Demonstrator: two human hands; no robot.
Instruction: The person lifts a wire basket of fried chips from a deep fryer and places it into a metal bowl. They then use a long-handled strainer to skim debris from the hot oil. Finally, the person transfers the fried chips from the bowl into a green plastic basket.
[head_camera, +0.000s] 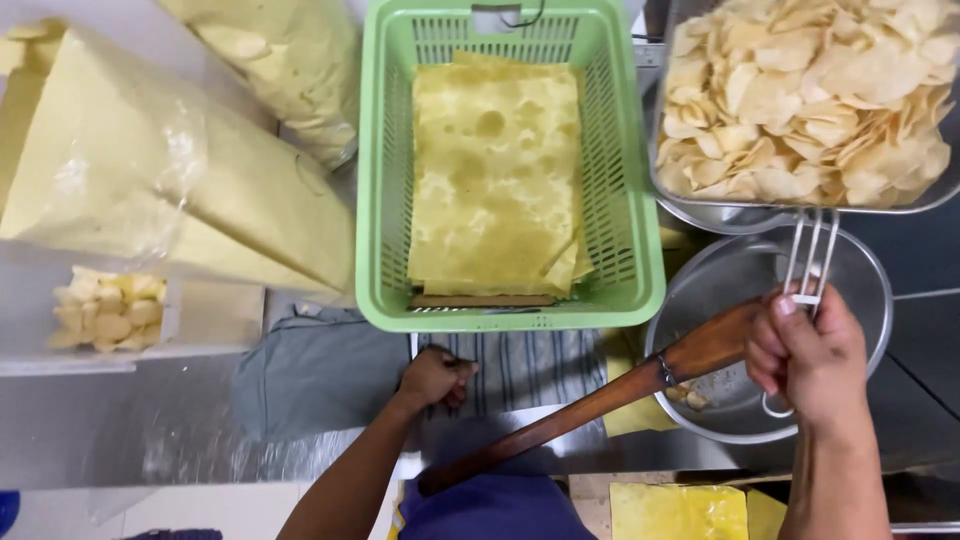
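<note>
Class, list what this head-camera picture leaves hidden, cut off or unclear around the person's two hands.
- Right hand: its fingers cover the grip of the wire utensil; the utensil's working end is hidden behind the tray of chips.
- Left hand: closed on the striped cloth; anything inside the fist is hidden.
- Wooden handle: its near end disappears behind the person's body.
- Metal bowl: its contents are partly covered by the hand.

The right hand (808, 360) grips a white wire handle (810, 262) over a round metal bowl (860, 270), beside a long wooden handle (600, 400); the left hand (436, 378) rests closed on striped cloth (530, 365) below a green basket (385, 180) of yellow sheets (495, 170)
</note>
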